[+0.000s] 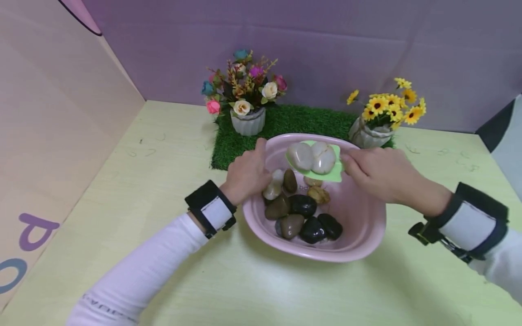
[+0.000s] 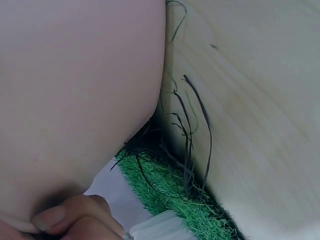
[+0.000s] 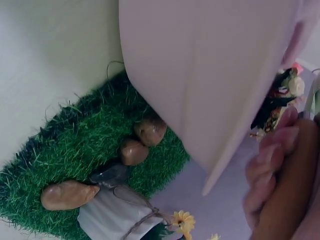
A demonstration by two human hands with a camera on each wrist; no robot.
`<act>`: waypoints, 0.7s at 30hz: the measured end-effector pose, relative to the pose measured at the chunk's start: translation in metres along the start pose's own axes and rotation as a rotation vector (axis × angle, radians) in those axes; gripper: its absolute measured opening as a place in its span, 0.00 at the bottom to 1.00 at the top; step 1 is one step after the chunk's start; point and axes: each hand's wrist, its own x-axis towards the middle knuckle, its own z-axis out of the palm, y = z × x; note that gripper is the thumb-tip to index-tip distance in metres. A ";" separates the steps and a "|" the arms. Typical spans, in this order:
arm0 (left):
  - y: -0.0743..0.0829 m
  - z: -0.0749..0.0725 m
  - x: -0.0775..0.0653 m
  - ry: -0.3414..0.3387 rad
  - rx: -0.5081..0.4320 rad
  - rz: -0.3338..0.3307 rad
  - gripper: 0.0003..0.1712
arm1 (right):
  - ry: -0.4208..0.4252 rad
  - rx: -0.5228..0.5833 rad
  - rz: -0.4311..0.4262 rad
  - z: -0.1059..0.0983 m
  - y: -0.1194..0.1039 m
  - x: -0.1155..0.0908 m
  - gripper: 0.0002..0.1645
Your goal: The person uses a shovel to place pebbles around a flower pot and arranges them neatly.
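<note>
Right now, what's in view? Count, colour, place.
Basin: one, pink, centre
Basin stones: at least ten, black, brown, pale, inside
Shovel: one, green, above basin
Shovel stones: two, whitish, atop
Mat: one, green, behind basin
Mat stones: at least three, brown, right side
Pots: two, grey, on mat
Flowers: two bunches, mixed left, yellow right, potted
Table: one, pale, below
Backdrop: one, purple, rear
Side panel: one, beige, left
Sleeves: two, white, forearms
Straps: two, black/white, wrists
Left grip: one, bare, basin rim
Right grip: one, bare, shovel
</note>
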 end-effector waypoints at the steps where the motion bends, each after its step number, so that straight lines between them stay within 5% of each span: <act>1: 0.000 0.000 0.000 -0.001 0.000 0.001 0.35 | 0.007 -0.009 0.020 -0.001 0.001 0.001 0.25; 13: -0.003 -0.002 -0.001 -0.012 -0.018 -0.013 0.36 | 0.009 -0.019 0.234 -0.008 0.017 0.012 0.31; 21: -0.002 0.001 0.001 -0.007 -0.016 0.003 0.35 | 0.062 -0.016 0.278 -0.009 0.031 0.016 0.30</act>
